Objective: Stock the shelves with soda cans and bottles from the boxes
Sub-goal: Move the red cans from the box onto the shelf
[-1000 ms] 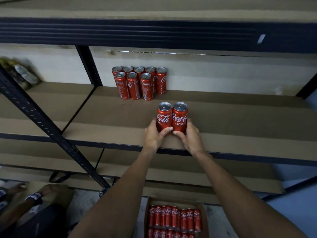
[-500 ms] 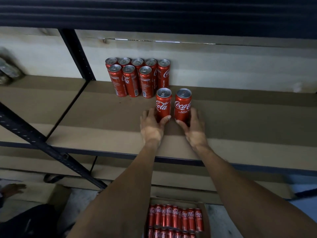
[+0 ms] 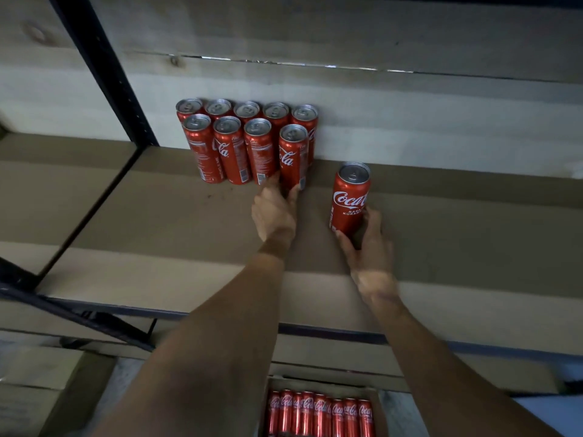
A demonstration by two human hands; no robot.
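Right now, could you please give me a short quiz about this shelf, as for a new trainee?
1. True or false: the right hand holds a lone can that stands apart from the group of cans.
2. How many cans stand in the back row by the wall? A three, B five, C eight.
3. Fill in: the left hand grips the end can of the ___ row.
Key: 1 true. 2 B. 3 front.

Glossy red metal cans (image 3: pixel 350 197) with silver tops; matt brown shelf board (image 3: pixel 176 234); dark metal frame (image 3: pixel 104 74).
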